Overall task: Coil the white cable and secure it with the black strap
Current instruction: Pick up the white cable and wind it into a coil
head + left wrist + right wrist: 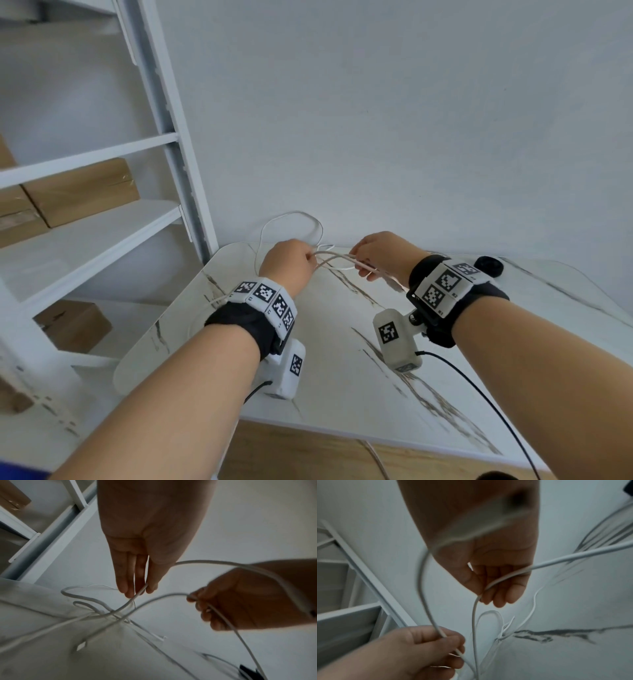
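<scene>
Fingers of the left hand (289, 262) curl round the white cable (337, 262), pinching a strand at the fingertips; the left wrist view shows the strand running out between its fingertips (137, 588). Fingers of the right hand (380, 255) also curl, gripping the same cable close by, with a strand crossing the palm and leaving past the fingertips (503, 599) in the right wrist view. Both hands are raised above the far end of the marble-pattern table (342, 359), near each other but not touching. Two or three cable strands bridge the gap between the hands. One loose loop of cable rises behind the left hand against the wall (411, 120), then drops to the tabletop. More slack lies tangled on the table below the hands, looped and crossing itself, seen in both wrist views. A white connector end (81, 645) rests on the table in the left wrist view. Cable not coiled yet.

Black strap (489, 266) lies on the table at the far right edge, just beyond the right wrist, apart from the cable; shape is partly hidden by the wristband.

White shelving unit (102, 222) stands left of the table, with cardboard boxes (82, 190) on its shelves. Both wrists carry black bands with tag-marked white modules.
</scene>
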A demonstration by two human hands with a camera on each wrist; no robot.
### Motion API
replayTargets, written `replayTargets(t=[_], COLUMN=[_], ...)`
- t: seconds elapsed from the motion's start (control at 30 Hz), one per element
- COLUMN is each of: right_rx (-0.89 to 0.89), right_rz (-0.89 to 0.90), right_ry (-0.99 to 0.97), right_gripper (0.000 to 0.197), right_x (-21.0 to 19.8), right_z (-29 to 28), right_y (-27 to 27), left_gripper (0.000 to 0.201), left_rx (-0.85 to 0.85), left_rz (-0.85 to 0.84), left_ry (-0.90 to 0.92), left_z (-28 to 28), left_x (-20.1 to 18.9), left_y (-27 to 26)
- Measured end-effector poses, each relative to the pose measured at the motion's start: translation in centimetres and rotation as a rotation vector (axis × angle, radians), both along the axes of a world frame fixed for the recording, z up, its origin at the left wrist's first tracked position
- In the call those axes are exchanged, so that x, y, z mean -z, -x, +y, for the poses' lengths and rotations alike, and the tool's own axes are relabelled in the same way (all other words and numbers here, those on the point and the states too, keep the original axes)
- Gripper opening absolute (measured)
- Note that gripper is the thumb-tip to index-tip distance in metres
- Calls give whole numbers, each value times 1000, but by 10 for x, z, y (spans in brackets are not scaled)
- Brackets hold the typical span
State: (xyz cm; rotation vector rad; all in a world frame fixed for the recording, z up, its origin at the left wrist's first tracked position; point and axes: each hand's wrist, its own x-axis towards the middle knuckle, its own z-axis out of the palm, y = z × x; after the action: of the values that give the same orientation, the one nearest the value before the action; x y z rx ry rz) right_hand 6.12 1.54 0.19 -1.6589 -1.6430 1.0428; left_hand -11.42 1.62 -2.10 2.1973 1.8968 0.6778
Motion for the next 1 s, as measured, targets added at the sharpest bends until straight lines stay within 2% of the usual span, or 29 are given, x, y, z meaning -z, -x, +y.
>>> replayTargets(t=[0.07, 0.13, 0.23, 0.37, 0.57, 0.63, 0.73, 0.8, 0.9, 1.0], right_rx=[35, 76, 107, 23, -77, -65, 23, 66, 95, 97], right_rz=[-65, -165, -193, -139, -69, -60, -76, 17, 205, 222], right_ry=[-63, -157, -249, -263, -256, -261, -290, -266, -254, -354], right_gripper=[15, 17, 24, 17, 20, 11, 19, 17, 14, 11], right_x=[3, 5, 5, 7, 13, 14, 11, 5, -10, -27], right_z=[3, 2, -1, -7, -14, -15, -12, -11, -14, -22], right_y=[-5, -7, -3, 9, 23, 25, 24, 20, 13, 9], left_gripper=[33, 26, 23, 25, 18, 17, 20, 21, 22, 28], left_rx=[-21, 4, 20, 26, 97, 102, 44, -26, -103, -127], left_rz=[-147, -395, -692, -889, -1125, -1167, -1215, -1216, -1068, -863], left_ry=[26, 86, 164, 190, 258, 257, 222, 208, 267, 300], left_z=[4, 5, 1, -11, -22, -24, -23, -22, -21, -22], left_x=[-6, -14, -31, -51, -62, -64, -64, -63, -57, -51], left_y=[8, 14, 14, 10, 3, 1, 3, 6, 12, 12])
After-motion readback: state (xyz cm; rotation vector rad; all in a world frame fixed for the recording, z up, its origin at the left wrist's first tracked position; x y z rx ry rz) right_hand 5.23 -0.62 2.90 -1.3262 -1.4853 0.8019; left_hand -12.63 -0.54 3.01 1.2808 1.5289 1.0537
